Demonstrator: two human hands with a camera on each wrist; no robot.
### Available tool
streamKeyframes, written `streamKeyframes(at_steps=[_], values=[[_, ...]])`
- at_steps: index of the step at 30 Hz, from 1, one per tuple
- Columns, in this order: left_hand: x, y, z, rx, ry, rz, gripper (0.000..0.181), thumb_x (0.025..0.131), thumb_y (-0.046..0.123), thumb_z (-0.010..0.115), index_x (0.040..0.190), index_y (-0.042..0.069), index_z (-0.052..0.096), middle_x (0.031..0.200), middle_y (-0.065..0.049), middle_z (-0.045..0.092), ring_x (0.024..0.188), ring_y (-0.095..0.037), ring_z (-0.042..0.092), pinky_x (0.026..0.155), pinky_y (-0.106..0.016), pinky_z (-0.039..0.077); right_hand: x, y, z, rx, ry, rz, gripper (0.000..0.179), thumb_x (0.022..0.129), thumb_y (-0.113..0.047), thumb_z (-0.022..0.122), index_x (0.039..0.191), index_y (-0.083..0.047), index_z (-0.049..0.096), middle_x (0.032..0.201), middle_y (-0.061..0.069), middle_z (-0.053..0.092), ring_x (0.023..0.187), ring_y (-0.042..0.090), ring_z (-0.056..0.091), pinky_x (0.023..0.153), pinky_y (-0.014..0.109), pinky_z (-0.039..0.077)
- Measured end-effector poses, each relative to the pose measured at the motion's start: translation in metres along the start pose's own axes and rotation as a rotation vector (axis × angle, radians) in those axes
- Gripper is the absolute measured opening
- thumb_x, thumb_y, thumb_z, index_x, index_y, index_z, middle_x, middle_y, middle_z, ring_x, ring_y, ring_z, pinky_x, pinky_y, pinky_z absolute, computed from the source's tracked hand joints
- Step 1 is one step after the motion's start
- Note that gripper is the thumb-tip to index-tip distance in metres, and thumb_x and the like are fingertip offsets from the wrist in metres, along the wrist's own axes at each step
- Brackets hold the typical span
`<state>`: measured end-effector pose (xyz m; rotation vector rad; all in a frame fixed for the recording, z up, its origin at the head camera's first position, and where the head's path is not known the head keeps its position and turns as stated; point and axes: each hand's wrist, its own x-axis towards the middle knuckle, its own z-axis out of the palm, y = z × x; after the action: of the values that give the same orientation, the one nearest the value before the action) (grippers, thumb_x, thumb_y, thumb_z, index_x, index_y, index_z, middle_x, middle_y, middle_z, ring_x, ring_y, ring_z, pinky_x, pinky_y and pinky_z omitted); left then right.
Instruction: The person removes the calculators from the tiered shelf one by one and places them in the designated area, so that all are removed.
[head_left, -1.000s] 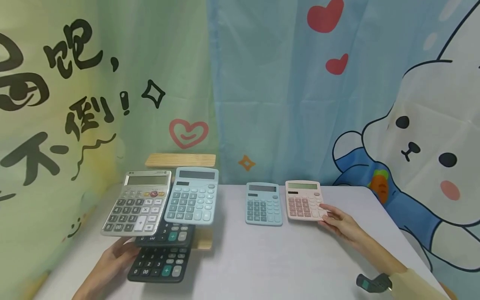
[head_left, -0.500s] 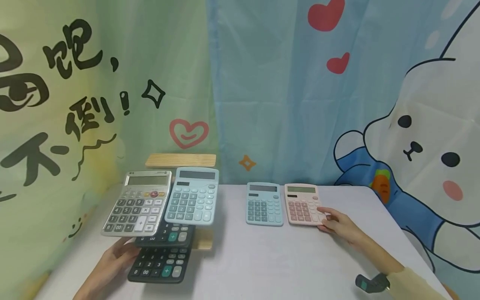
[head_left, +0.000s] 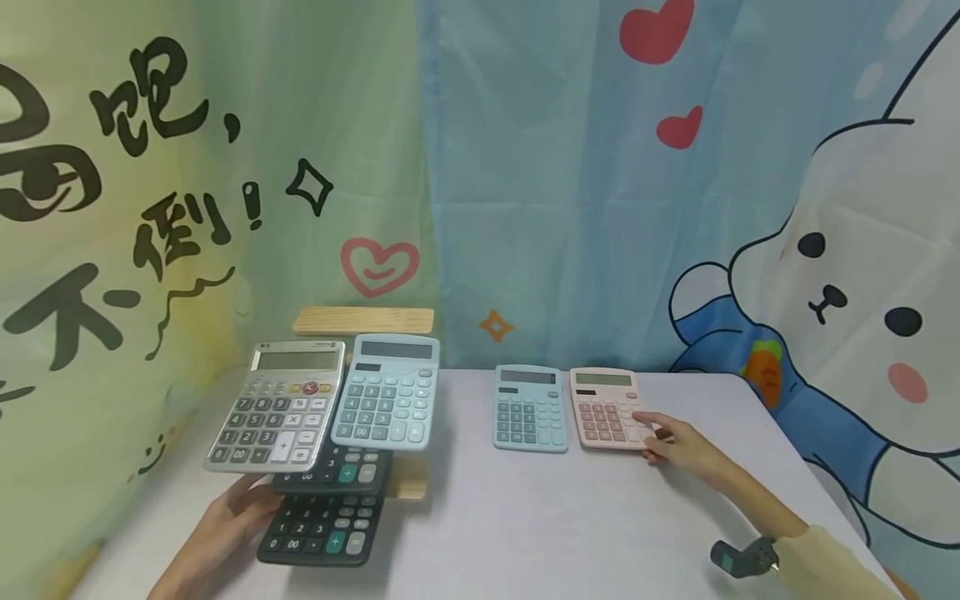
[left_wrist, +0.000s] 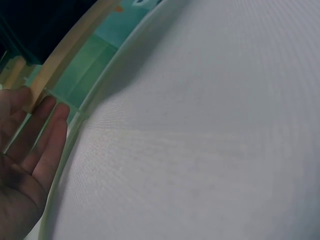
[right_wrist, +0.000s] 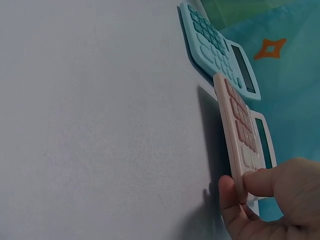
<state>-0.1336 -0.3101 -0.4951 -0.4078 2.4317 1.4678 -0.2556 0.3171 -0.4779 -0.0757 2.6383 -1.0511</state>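
Observation:
A pink calculator (head_left: 603, 408) lies beside a light-blue calculator (head_left: 529, 408) near the back of the table. My right hand (head_left: 682, 446) pinches the pink one at its near right corner, the thumb over the keys and the fingertips below in the right wrist view; a shadow shows under its edge. At the left, a wooden stand (head_left: 363, 321) bears a silver calculator (head_left: 277, 400), another light-blue calculator (head_left: 386, 392) and two black calculators (head_left: 315, 537). My left hand (head_left: 232, 521) grips the stand's wooden end (left_wrist: 62, 52) between thumb and fingers.
The white table (head_left: 495, 525) reaches back to a printed curtain (head_left: 517, 183). The upper calculators on the stand overlap and partly cover the black ones. A dark strap device (head_left: 742, 558) sits on the right wrist.
The pink calculator has come down and slightly toward me with my right hand, settling level with the light-blue one. My right fingers have shifted a little on its corner. My left hand stays put.

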Motion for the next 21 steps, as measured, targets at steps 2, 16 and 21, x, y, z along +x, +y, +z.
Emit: streamKeyframes(at_steps=[2, 16, 21], values=[[-0.0001, 0.0001, 0.0000, 0.003, 0.001, 0.004, 0.095, 0.091, 0.055, 0.059, 0.157, 0.012, 0.006, 0.152, -0.028, 0.035, 0.133, -0.040, 0.048, 0.104, -0.041, 0.055, 0.0009, 0.0009, 0.0011, 0.005, 0.008, 0.012, 0.051, 0.099, -0.015, 0.056, 0.146, -0.004, 0.040, 0.106, 0.020, 0.055, 0.085, 0.018, 0.057, 0.074, 0.023, 0.052], [-0.0002, -0.0016, -0.0003, 0.004, -0.001, -0.001, 0.096, 0.090, 0.056, 0.058, 0.157, 0.012, 0.005, 0.153, -0.028, 0.033, 0.134, -0.040, 0.047, 0.105, -0.040, 0.055, -0.0004, -0.0049, 0.0063, -0.060, 0.040, 0.001, 0.055, 0.094, -0.017, 0.062, 0.143, -0.002, 0.042, 0.099, 0.019, 0.055, 0.085, 0.023, 0.050, 0.063, 0.025, 0.048], [-0.0001, -0.0023, -0.0002, -0.013, -0.006, 0.006, 0.093, 0.092, 0.051, 0.059, 0.157, 0.011, 0.005, 0.153, -0.029, 0.032, 0.135, -0.041, 0.046, 0.104, -0.035, 0.056, 0.0004, -0.0057, 0.0061, -0.068, 0.044, 0.011, 0.055, 0.093, -0.014, 0.064, 0.142, -0.002, 0.043, 0.096, 0.017, 0.054, 0.079, 0.020, 0.051, 0.062, 0.025, 0.051]])
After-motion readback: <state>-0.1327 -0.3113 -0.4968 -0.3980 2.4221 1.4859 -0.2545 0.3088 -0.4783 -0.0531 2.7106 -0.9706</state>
